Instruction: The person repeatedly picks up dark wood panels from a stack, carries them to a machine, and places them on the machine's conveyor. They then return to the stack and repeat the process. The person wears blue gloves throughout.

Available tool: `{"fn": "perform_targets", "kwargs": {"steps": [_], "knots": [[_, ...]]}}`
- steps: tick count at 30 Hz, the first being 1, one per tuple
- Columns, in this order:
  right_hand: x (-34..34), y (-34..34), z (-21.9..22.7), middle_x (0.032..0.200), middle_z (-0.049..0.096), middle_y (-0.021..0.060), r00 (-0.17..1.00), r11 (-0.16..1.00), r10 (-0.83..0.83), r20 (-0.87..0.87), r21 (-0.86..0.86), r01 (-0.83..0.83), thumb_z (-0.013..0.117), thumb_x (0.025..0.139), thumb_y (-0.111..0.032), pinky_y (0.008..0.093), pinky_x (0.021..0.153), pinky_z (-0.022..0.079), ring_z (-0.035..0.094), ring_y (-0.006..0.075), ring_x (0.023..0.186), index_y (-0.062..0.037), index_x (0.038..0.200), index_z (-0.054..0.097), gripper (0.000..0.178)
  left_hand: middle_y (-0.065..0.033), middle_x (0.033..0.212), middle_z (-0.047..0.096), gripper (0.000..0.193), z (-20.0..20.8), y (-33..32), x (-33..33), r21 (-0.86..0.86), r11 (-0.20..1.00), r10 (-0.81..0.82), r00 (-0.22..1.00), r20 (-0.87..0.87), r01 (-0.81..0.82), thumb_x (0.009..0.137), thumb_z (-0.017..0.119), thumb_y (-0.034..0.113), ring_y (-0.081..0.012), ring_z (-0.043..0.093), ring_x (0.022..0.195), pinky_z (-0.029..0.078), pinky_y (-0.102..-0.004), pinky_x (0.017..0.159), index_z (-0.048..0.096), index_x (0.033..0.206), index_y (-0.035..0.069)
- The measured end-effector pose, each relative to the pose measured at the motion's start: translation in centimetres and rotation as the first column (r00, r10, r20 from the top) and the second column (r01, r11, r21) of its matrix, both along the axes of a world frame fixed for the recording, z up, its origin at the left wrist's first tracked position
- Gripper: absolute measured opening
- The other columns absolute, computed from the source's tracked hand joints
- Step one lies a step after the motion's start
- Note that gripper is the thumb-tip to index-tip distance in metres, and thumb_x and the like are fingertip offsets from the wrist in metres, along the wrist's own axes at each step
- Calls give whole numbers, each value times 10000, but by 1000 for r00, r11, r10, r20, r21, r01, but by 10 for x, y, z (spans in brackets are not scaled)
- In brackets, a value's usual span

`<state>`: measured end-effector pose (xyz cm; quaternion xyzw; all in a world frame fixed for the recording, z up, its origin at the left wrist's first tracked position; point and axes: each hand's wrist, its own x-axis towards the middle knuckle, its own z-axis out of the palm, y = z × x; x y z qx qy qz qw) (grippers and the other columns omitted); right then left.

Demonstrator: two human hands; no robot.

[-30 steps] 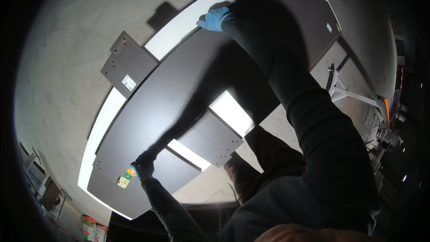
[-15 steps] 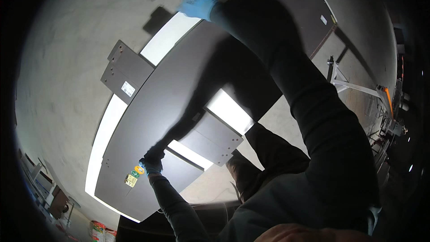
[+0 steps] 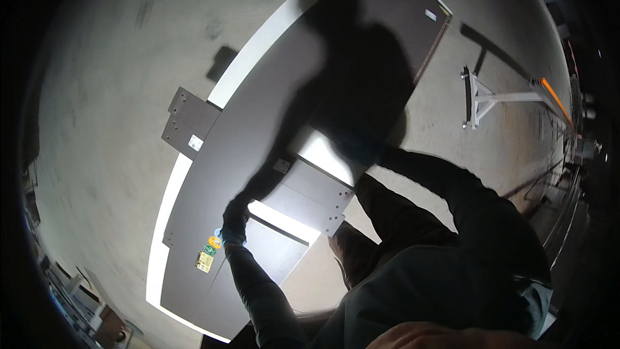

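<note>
A long dark grey panel (image 3: 194, 213) stretches diagonally before me. Its lower part carries an orange round sticker, a green round sticker (image 3: 210, 250) and a yellow label (image 3: 204, 261). My left hand (image 3: 233, 238), in a blue glove, is at the panel's face just right of these stickers; its finger shape is too small and dark to read. My right hand (image 3: 363, 148), also gloved in blue, is low over the panel's near side, beside a bright white patch (image 3: 321, 155). Deep shadow hides its fingers. Between the hands lies a smaller grey piece with holes (image 3: 316, 194).
Another grey piece with holes (image 3: 187, 123) juts past the panel's far left edge, where a white strip (image 3: 242, 68) runs along. A metal stand with an orange part (image 3: 507, 97) is on the floor at right. My shadow falls across the panel.
My right hand has come down from the panel's far edge to its near side. My left hand stays beside the stickers. The view has shifted a little.
</note>
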<state>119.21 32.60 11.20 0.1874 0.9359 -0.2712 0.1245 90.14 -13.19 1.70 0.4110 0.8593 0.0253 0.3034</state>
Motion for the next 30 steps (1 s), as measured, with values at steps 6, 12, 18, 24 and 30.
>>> {"fn": "perform_targets", "kwargs": {"steps": [6, 12, 18, 24, 30], "knots": [[239, -147, 37, 1031, 764, 130, 772, 753, -471, 426, -261, 603, 519, 1011, -462, 428, 875, 547, 719, 316, 1026, -98, 1111, 747, 441, -136, 963, 783, 447, 39, 14, 48, -183, 950, 306, 868, 391, -252, 893, 774, 416, -267, 741, 904, 559, -378, 791, 750, 1057, 1], [340, -282, 52, 866, 745, 137, 698, 794, -480, 532, -74, 603, 565, 964, -280, 473, 784, 575, 734, 338, 863, -90, 930, 715, 245, -283, 1185, 705, 426, 59, 36, 153, -546, 605, 589, -137, 797, -579, 1050, 532, 275, -410, 730, 1025, 597, -509, 940, 593, 1239, -102], [405, -344, 63, 919, 748, 155, 768, 813, -517, 377, -64, 579, 571, 913, -135, 501, 785, 557, 716, 363, 925, -91, 915, 735, 170, -251, 1208, 710, 364, 62, 34, 271, -546, 688, 687, 187, 703, -478, 1028, 542, 299, -398, 710, 1073, 567, -515, 949, 602, 1244, 12], [508, -428, 24, 868, 730, 160, 800, 803, -596, -65, -61, 593, 605, 886, -181, 496, 773, 550, 706, 363, 856, -93, 839, 749, 176, -189, 1077, 753, 306, 84, 27, 376, -360, 849, 520, 494, 697, -386, 971, 629, 285, -345, 727, 958, 561, -463, 841, 678, 1136, 31], [658, -525, -25, 688, 642, 134, 894, 912, -410, 178, 66, 405, 639, 834, -253, 519, 632, 482, 647, 352, 685, -142, 691, 688, 188, -197, 927, 768, 398, 93, -16, 492, -208, 958, 268, 875, 404, -198, 952, 631, 316, -323, 736, 945, 547, -421, 816, 754, 1052, -49]]}}
